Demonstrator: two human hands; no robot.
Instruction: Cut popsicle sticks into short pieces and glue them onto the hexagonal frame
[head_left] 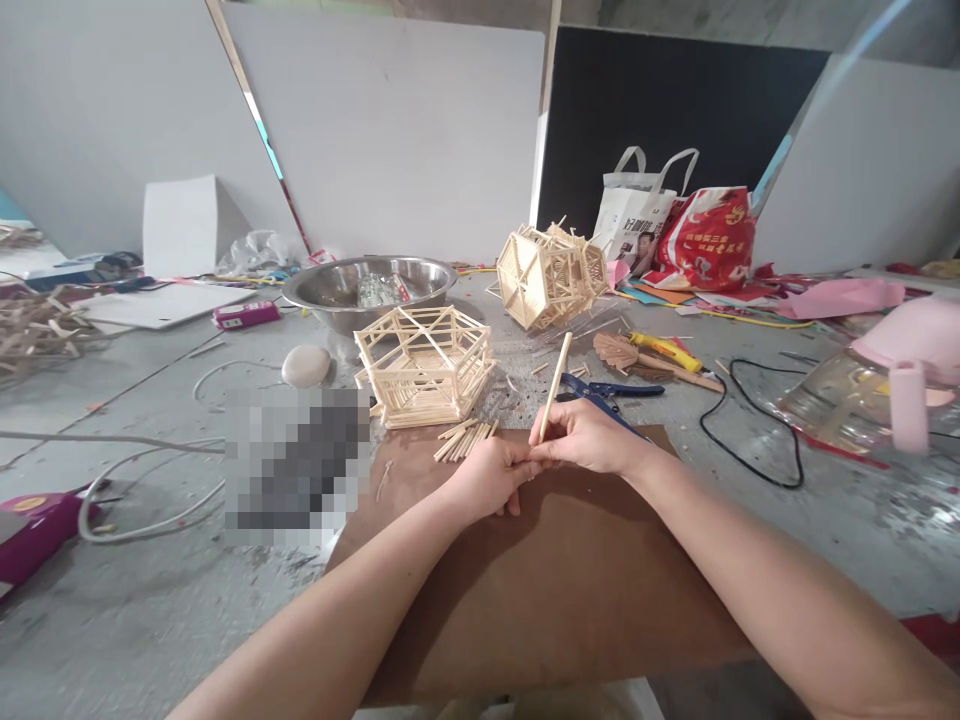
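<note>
My right hand pinches a thin pale wooden stick, which slants up and away from the fingers. Against its fingertips rests my left hand, closed with curled fingers; whatever lies in them is hidden. Both hands are over a brown board. Just beyond the left hand lies a small pile of short sticks. Behind that pile stands a hexagonal stick frame. Blue-handled pliers lie behind the right hand, partly covered by it.
A steel bowl and a larger stick model stand farther back. To the right are a yellow-handled tool, a black cable and a clear jug with pink lid. Left lie white cables and a pixelated dark object.
</note>
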